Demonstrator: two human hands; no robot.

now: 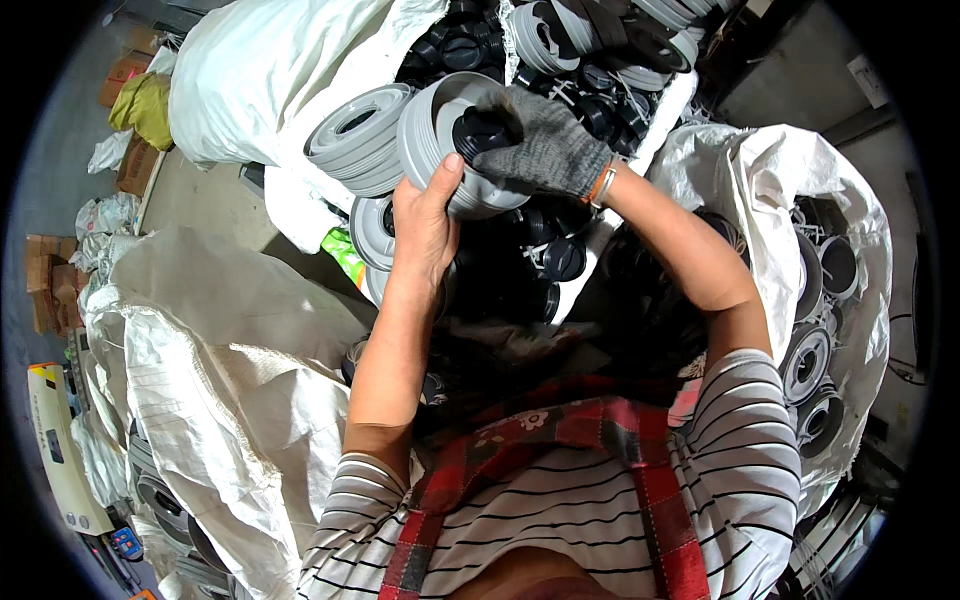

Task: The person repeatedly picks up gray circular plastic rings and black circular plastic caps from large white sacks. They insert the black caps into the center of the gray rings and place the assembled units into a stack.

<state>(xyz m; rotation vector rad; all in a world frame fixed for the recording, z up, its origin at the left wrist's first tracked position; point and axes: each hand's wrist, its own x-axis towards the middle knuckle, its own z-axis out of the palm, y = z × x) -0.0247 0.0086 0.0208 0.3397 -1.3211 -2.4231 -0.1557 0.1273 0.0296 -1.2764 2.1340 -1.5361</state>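
My bare left hand (426, 222) grips the near side of a grey round plastic part (425, 135), its thumb over the rim. The part is tilted, its open side toward my right hand. My right hand (552, 148), in a grey knit glove, curls its fingers round a black ribbed round piece (480, 132) at the opening of the grey part. Whether the two pieces are joined cannot be seen. Left of them sits a stack of similar grey round parts (358, 140). Below my hands lie loose black caps (563, 259).
Large white woven sacks stand around me: a full one (240, 90) far left, a draped one (215, 390) near left, and one with grey and black round parts (845, 170) at right. More grey rings (540, 40) lie at the far side. Cardboard boxes (50, 280) stand at left.
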